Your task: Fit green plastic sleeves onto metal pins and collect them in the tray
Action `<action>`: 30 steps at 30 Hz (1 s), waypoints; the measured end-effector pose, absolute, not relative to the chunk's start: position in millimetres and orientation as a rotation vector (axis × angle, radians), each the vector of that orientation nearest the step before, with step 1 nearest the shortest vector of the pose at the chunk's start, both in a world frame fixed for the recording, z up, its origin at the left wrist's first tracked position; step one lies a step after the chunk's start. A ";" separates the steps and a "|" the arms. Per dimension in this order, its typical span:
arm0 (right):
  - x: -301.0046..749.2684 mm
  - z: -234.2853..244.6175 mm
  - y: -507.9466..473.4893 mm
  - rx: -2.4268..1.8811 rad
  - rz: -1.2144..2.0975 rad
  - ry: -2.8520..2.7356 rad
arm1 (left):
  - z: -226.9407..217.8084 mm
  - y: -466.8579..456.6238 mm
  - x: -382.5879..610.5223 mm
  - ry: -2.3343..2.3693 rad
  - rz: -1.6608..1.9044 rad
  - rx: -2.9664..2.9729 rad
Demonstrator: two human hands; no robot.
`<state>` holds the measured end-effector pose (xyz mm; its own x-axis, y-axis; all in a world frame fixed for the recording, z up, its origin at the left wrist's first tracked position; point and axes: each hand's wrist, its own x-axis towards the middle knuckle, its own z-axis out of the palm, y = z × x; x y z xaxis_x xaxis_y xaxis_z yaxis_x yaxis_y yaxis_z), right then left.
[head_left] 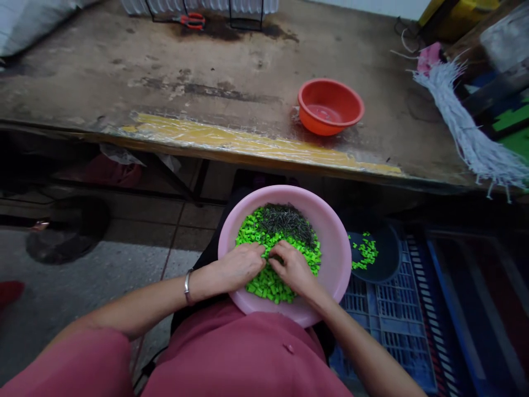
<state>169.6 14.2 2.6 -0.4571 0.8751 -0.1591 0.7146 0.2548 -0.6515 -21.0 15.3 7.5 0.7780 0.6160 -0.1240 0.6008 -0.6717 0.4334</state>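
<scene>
A pink basin (pixel 336 237) rests on my lap. Many small bright green plastic pieces (pixel 270 286) fill its bottom, and a heap of thin dark metal pins (pixel 287 220) lies on them at the far side. My left hand (pixel 242 266) is over the green pieces with its fingers bent and pressed together at the tips. Just to its right, my right hand (pixel 291 267) has thumb and forefinger pinched close to the left fingertips. Whatever the fingers hold is too small or hidden to make out.
An orange bowl (pixel 330 107) stands on the worn table (pixel 248 66). Red-handled scissors (pixel 192 21) lie at the back, white strings (pixel 463 116) at the right. Beside the basin, a dark bowl (pixel 384 264) with green pieces sits on a blue crate (pixel 388 325).
</scene>
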 end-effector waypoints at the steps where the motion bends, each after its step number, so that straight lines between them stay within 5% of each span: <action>1: 173.4 5.7 15.2 -1.472 1.035 -2.189 | 11.4 17.0 -22.6 0.939 0.100 2.442; 11: 185.7 58.4 -5.2 -1.364 1.131 -1.670 | 32.9 23.2 -20.6 0.866 0.548 1.090; 30: 174.8 65.8 -17.7 -1.333 0.410 -2.315 | 28.4 19.1 -15.4 0.901 0.666 0.883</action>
